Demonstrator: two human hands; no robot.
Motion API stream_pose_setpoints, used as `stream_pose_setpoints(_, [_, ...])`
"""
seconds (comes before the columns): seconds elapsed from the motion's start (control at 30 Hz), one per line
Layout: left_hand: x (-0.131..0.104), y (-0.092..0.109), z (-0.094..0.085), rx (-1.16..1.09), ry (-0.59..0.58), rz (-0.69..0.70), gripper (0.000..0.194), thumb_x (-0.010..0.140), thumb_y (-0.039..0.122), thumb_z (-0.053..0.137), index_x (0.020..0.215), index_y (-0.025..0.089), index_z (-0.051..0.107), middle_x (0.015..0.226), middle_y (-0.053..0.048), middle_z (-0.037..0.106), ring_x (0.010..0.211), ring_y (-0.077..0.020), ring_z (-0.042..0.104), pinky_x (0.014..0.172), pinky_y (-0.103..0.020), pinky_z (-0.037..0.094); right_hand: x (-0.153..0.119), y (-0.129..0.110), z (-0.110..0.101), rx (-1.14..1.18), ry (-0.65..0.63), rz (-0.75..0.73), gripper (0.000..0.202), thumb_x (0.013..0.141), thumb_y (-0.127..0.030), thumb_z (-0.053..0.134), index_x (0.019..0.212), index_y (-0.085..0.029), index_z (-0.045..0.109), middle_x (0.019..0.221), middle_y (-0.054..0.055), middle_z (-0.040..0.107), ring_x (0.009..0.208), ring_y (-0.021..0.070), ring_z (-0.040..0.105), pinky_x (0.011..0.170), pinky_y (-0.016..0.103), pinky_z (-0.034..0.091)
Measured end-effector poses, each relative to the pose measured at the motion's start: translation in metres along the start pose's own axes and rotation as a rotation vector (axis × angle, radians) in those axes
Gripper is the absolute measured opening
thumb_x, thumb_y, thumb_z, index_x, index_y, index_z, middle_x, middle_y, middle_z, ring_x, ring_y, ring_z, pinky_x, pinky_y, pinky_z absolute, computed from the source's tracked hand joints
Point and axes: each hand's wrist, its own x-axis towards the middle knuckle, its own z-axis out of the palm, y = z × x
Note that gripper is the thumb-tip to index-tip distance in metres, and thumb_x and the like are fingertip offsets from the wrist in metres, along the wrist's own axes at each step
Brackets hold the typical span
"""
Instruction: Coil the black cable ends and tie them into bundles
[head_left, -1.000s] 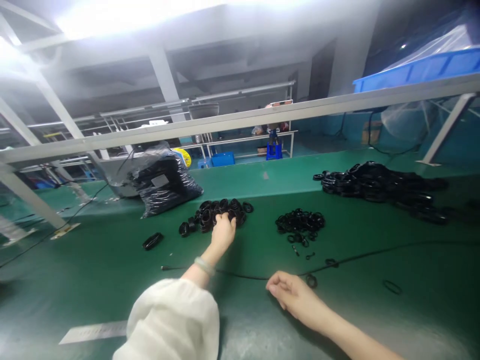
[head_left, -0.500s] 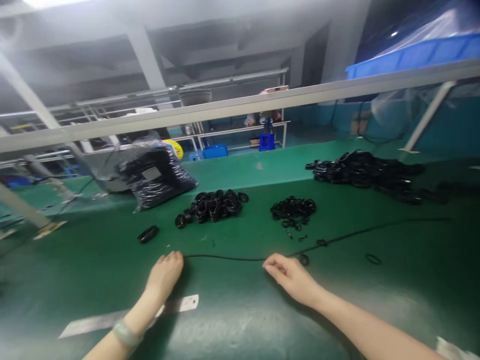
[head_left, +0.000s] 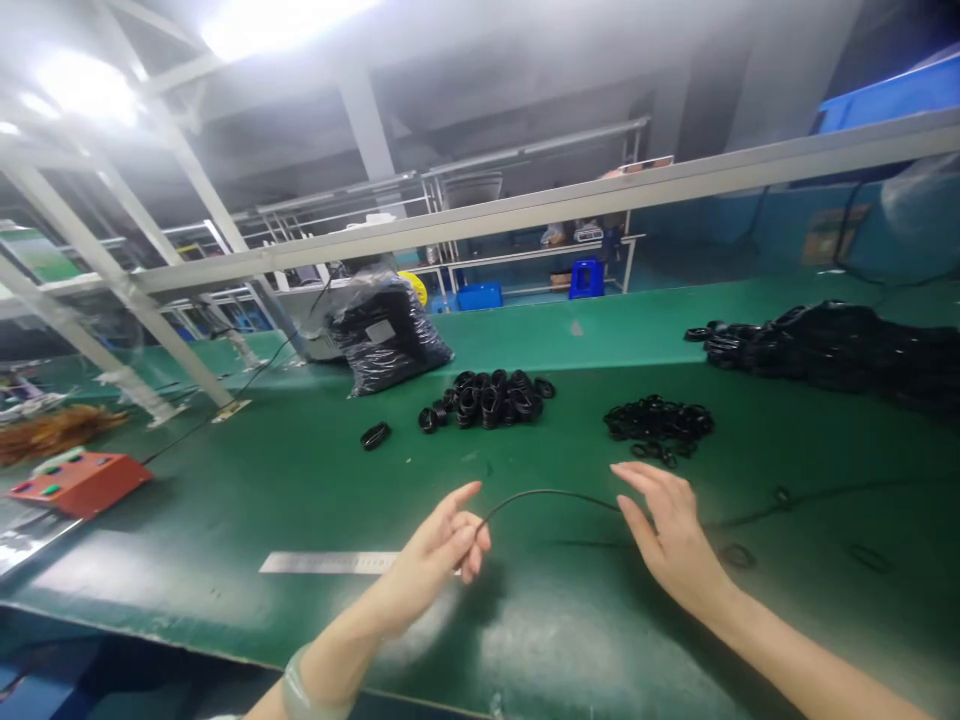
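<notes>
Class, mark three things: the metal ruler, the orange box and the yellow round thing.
Metal ruler [head_left: 326,563]: head view, its left half.
Orange box [head_left: 105,487]: head view, front side.
Yellow round thing [head_left: 417,288]: head view, visible edge.

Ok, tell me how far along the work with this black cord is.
Probably done: the heaped black coils. In hand: the cord, arching from the closed left hand to the open right hand. Remaining: this cord is uncoiled; whether the far-right pile is finished, I can't tell.

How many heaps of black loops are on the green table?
3: the middle heap, right of the plastic bag; the small heap, farther right; and the biggest heap, at the far right. That corner is dark, so more may hide there.
</notes>
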Motion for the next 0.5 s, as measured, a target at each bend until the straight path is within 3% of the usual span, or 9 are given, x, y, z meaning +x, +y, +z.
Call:
stream_pose_setpoints(0.17, [-0.011,0.007,0.024,-0.241,-0.018,-0.093,0.060,0.087,0.033,0.069,0.140,0.016,0.044,0.079,-0.002,0.061,0.059,-0.0089,0.053,0.056,-0.023,0.041,0.017,-0.065,-0.003,-0.032,-0.077,-0.436,0.052,0.097,-0.007,0.041,0.144,-0.027,0.043,0.133,0.008,0.061,0.127,0.0227,0.049,0.108,0.039,0.033])
stream_pose_setpoints(0.27, [-0.016,0.016,0.036,-0.365,-0.094,-0.167,0.048,0.084,0.026,0.072,0.128,0.013,0.057,0.069,0.001,0.057,0.052,-0.0052,0.046,0.052,-0.020,0.037,0.037,-0.082,0.011,-0.158,-0.221,-0.618,0.047,0.099,-0.012,0.037,0.144,-0.024,0.045,0.131,0.005,0.063,0.127,0.0210,0.048,0.113,0.036,0.023])
stream_pose_setpoints(0.33, [-0.021,0.023,0.039,-0.441,-0.098,-0.247,0.043,0.083,0.022,0.074,0.124,0.013,0.062,0.065,0.004,0.051,0.049,-0.0018,0.037,0.048,-0.016,0.031,0.057,-0.071,0.019,-0.276,-0.320,-0.501,0.040,0.101,-0.016,0.036,0.136,-0.022,0.053,0.107,0.006,0.071,0.106,0.0207,0.058,0.112,0.038,0.025])
stream_pose_setpoints(0.37, [-0.024,0.026,0.038,-0.473,-0.073,-0.274,0.044,0.082,0.021,0.075,0.124,0.014,0.063,0.064,0.005,0.047,0.048,-0.0009,0.033,0.046,-0.015,0.028,0.067,-0.058,0.020,-0.369,-0.360,-0.324,0.036,0.102,-0.018,0.037,0.131,-0.024,0.057,0.100,0.005,0.071,0.100,0.0201,0.058,0.111,0.039,0.026])
stream_pose_setpoints(0.4, [-0.025,0.028,0.035,-0.502,-0.041,-0.293,0.046,0.081,0.021,0.076,0.125,0.015,0.063,0.065,0.005,0.046,0.048,-0.0004,0.030,0.045,-0.014,0.026,0.076,-0.041,0.017,-0.488,-0.368,-0.090,0.033,0.103,-0.019,0.039,0.128,-0.027,0.059,0.102,0.005,0.070,0.102,0.0201,0.057,0.109,0.039,0.028])
stream_pose_setpoints(0.43, [-0.027,0.028,0.030,-0.535,-0.020,-0.316,0.049,0.079,0.021,0.078,0.125,0.016,0.063,0.066,0.006,0.045,0.048,-0.0002,0.028,0.044,-0.014,0.026,0.083,-0.021,0.012,-0.576,-0.339,0.055,0.033,0.102,-0.018,0.040,0.129,-0.023,0.058,0.106,0.009,0.068,0.104,0.0228,0.055,0.105,0.042,0.030])
stream_pose_setpoints(0.5, [-0.027,0.024,0.018,-0.580,0.007,-0.342,0.052,0.075,0.021,0.080,0.125,0.018,0.064,0.064,0.007,0.042,0.047,-0.0004,0.024,0.044,-0.015,0.027,0.086,0.021,-0.010,-0.701,-0.303,0.249,0.030,0.100,-0.020,0.046,0.126,-0.015,0.060,0.107,0.016,0.065,0.103,0.0292,0.054,0.092,0.045,0.037])
